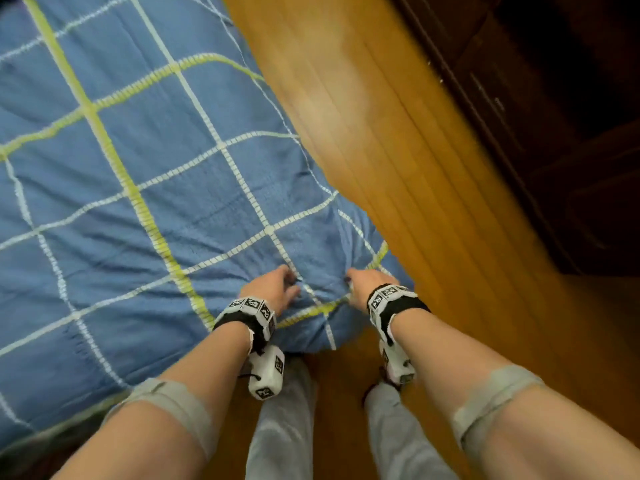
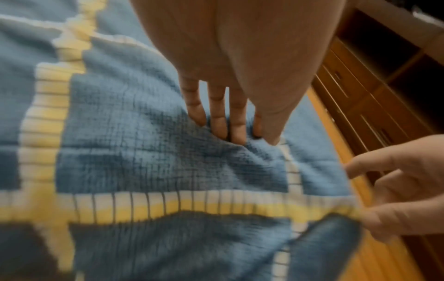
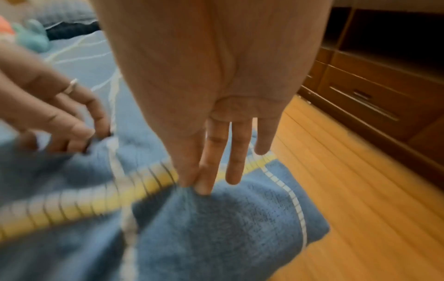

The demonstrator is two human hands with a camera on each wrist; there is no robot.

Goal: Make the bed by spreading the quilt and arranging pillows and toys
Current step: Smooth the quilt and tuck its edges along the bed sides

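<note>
A blue quilt [image 1: 145, 188] with white and yellow grid lines lies spread over the bed, and its near right corner hangs at the bed's edge. My left hand [image 1: 291, 282] has its fingertips and thumb dug into a fold of the quilt [image 2: 144, 152] just short of that corner. My right hand [image 1: 349, 285] pinches the fabric between thumb and forefinger [image 3: 194, 185] beside the yellow stripe [image 3: 100, 201]; its other fingers stay straight. A teal plush toy [image 3: 33, 38] and a blue pillow [image 3: 67, 11] lie far up the bed, blurred.
Yellow wooden floor [image 1: 381, 133] runs along the bed's right side. A dark wooden cabinet with drawers [image 1: 554, 150] stands beyond it on the right. My legs in grey trousers [image 1: 280, 427] stand at the corner of the bed.
</note>
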